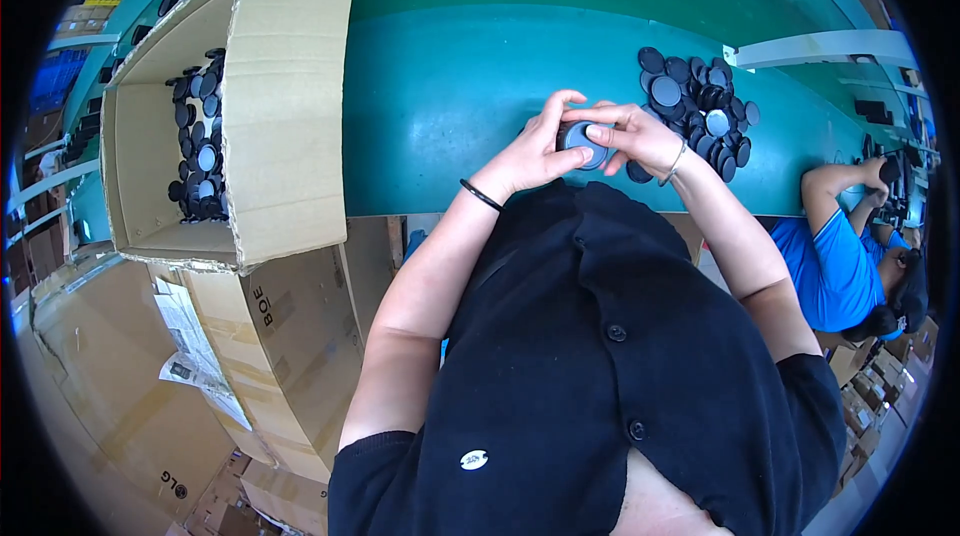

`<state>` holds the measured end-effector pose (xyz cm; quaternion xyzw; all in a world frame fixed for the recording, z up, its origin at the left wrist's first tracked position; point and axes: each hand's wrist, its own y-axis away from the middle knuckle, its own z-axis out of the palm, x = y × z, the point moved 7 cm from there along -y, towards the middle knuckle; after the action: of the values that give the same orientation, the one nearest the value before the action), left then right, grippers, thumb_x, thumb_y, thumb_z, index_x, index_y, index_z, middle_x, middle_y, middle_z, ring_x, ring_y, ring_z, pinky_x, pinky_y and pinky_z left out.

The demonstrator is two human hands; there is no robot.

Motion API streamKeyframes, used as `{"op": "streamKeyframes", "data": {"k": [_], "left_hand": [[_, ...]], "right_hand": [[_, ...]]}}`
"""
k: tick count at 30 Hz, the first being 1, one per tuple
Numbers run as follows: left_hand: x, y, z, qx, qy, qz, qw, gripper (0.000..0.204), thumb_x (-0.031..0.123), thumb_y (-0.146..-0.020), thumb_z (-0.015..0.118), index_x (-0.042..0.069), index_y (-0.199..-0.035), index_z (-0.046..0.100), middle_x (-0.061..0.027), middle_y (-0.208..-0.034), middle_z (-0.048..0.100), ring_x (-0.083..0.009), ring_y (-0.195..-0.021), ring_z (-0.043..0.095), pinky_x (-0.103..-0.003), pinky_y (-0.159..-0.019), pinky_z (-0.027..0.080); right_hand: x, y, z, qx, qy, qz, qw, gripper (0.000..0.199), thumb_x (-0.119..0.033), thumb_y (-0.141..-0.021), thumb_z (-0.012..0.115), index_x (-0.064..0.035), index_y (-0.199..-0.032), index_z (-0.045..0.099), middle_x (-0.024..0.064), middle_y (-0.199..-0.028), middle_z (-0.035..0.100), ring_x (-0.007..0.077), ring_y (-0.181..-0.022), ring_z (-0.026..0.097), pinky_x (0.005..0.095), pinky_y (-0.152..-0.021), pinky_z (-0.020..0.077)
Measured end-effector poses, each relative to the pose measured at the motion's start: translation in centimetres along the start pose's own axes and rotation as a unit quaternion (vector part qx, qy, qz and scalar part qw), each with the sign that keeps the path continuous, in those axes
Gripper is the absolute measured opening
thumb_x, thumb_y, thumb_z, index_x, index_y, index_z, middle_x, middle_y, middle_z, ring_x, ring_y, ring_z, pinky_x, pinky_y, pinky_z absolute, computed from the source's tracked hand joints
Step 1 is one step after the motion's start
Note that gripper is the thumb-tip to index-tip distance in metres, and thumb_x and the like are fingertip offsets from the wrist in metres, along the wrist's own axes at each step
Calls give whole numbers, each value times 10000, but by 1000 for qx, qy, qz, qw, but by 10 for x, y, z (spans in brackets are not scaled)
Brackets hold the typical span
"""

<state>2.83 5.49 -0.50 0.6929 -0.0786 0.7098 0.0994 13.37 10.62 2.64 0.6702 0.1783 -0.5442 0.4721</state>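
Holding a round dark cap (pixel 582 141) between both hands, I am pinching it just above the green bench (pixel 450 116). My left hand (pixel 535 151) is cupping its left rim; my right hand (pixel 635 136) is pressing fingertips on its face. More caps (pixel 700 106) are heaped just right of my right hand.

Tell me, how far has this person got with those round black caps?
Done, it seems: a layer of black caps already lies in the open cardboard box at the left. In hand: the left hand and right hand together hold one round cap over the green table. Left: a sizeable pile of loose caps waits beside the right hand, so plenty appears to remain.
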Motion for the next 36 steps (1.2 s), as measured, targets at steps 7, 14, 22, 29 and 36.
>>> {"op": "streamKeyframes", "data": {"k": [7,14,22,29,36], "left_hand": [[1,5,-1,47,-81,28,995,763,308,-753,700,70,-1341,277,-214,-1223,473,-350,-1167,464,-436,-982,372],[4,17,9,104,-117,-7,988,801,274,-741,722,55,-1367,271,-202,-1260,432,-320,-1218,421,-423,-1025,337],[-1,5,0,79,-63,-3,995,834,264,-725,741,78,-1381,260,-196,-1230,451,-317,-1210,423,-423,-1025,335],[10,2,-8,139,-126,27,982,877,312,-698,760,90,-1392,270,-193,-1290,437,-358,-1177,426,-467,-1001,328],[15,44,-68,328,-137,-3,935,648,190,-776,714,82,-1328,392,-153,-1219,500,-298,-1131,469,-381,-913,402]], "right_hand": [[13,-8,-2,49,4,10,999,256,-224,-909,587,-129,-1134,661,60,-965,596,127,-667,624,225,-498,552],[27,6,10,16,-147,164,975,303,-308,-907,595,-143,-1156,649,75,-962,647,140,-713,657,238,-510,562],[23,1,10,-69,-246,109,961,435,-290,-909,594,-127,-1304,516,89,-1062,622,149,-818,658,266,-652,589],[6,-7,4,-45,-157,116,980,400,-122,-897,594,-120,-1291,527,93,-1167,569,166,-927,626,289,-710,592],[-61,-101,-104,191,452,-145,859,494,46,-778,600,-184,-1215,603,112,-930,466,262,-871,560,316,-798,540]]}}
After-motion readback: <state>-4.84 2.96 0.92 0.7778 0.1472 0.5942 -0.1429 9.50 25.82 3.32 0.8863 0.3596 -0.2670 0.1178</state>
